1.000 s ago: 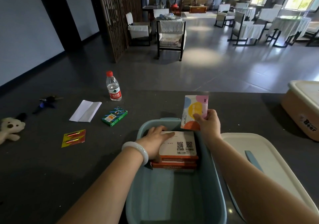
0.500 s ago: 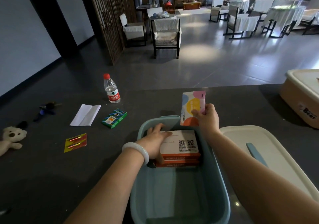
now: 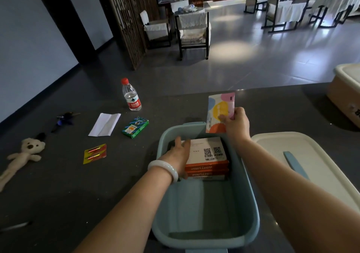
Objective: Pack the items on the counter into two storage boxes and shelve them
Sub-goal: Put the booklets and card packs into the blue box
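Note:
A light blue storage box (image 3: 251,204) stands on the dark counter right in front of me. At its far end lies a stack of white and orange boxes (image 3: 207,155). My left hand (image 3: 178,158), with a white bangle on the wrist, lies against the stack's left edge, fingers fairly straight. My right hand (image 3: 236,125) pinches a colourful flat packet (image 3: 219,112) and holds it upright over the storage box's far rim. The near half of the storage box holds nothing.
The white lid (image 3: 282,151) lies right of the storage box; a beige lidded box (image 3: 344,96) is at the far right. On the left lie a water bottle (image 3: 131,96), folded paper (image 3: 105,124), green pack (image 3: 135,127), yellow card (image 3: 95,153), keys (image 3: 65,117) and plush bear (image 3: 25,153).
My left hand has slid from the top of the stack to its left edge. The right hand still holds the packet over the far rim.

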